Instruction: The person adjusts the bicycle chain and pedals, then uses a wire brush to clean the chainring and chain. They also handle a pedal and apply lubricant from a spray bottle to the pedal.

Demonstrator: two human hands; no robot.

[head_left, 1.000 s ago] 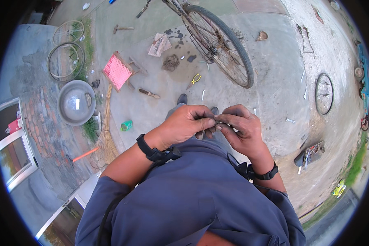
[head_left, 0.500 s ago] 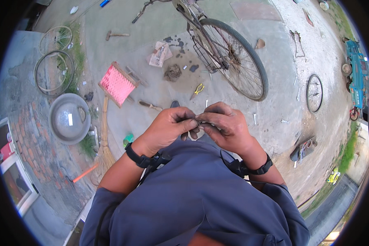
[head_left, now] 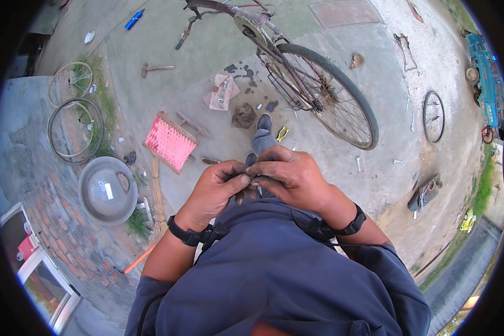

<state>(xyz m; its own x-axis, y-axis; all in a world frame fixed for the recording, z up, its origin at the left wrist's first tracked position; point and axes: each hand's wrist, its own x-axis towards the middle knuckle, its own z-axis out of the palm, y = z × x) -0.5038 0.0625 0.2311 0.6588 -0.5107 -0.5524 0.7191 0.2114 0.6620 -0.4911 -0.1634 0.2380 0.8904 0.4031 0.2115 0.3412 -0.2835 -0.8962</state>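
At the far left, a grey metal basin [head_left: 88, 205] sits on the ground, with a pink-seated stool [head_left: 170, 143] to its right, well beyond the left hand's knuckles.

The left hand [head_left: 221, 182] comes next. Its forearm slants in from the lower left, a black strap around the wrist, and the hand points up and to the right. The thumb lies uppermost, its tip pressing inward beside the bent forefinger in a narrow pinch.

Directly off that thumb tip, to its right, is a small dark piece [head_left: 251, 177], in front of the person's middle. It sits between the fingertips of both hands and seems held by both, so neither hand is clearly nearer. The fingers cover most of it; I cannot tell its shape or which way its long axis runs.

The right hand [head_left: 291, 171] meets it from the other side. Its back is turned up, the forearm slanting in from the lower right; forefinger and thumb reach leftward and close narrowly at the piece.

Farther right and ahead, apart from both hands, stands a bicycle wheel [head_left: 350, 84]; a wrench [head_left: 358, 164] lies on the ground below it.
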